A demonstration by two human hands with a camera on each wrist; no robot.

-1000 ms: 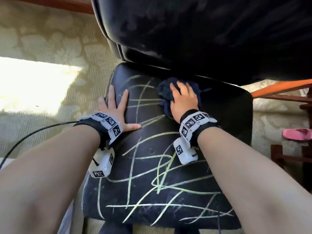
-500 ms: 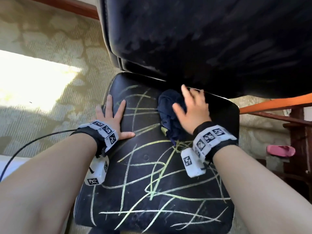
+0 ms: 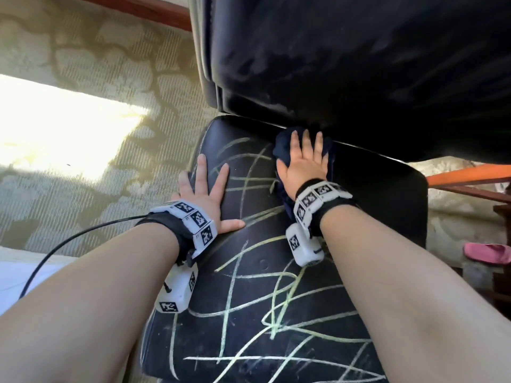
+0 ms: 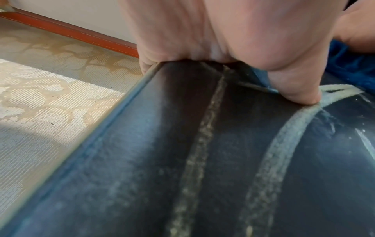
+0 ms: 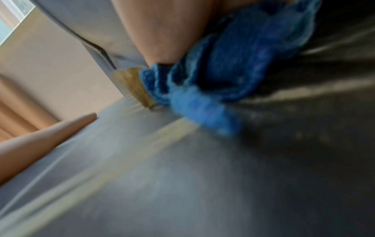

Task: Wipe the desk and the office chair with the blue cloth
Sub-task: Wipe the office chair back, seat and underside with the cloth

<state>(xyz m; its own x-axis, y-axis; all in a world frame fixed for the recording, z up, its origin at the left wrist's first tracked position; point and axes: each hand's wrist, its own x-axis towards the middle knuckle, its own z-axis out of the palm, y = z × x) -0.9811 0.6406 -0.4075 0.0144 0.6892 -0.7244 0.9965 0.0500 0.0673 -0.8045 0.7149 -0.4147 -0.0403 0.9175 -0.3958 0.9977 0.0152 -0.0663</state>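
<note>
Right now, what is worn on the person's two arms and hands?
Both forearms are bare, without sleeves. Each wrist has a black strap carrying white blocks printed with black square markers, and a white camera box hangs under it. A thin black cable runs from the left wrist.

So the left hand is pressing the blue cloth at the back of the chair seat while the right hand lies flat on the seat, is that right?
Not quite: the hands are swapped. In the head view the right hand presses the blue cloth at the back of the chair seat, while the left hand lies flat on the seat.
</note>
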